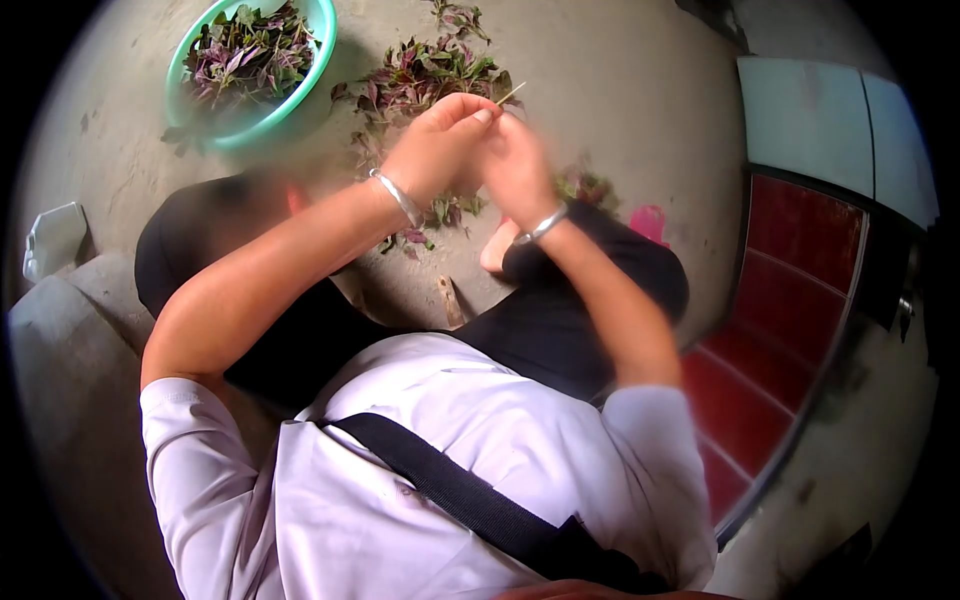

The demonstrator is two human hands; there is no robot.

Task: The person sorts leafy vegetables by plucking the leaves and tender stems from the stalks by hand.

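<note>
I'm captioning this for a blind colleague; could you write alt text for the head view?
A left hand and right hand meet, with a thin stem sticking out between them, above a floor strewn with purple-green leaves. A green basin holding similar leaves stands at the upper left.

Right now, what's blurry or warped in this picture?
In the head view, the right hand looks soft and the green basin smears along its lower edge; in that same view, the wide lens seems to curve the border of the red tiles, and the corners fall to black.
</note>
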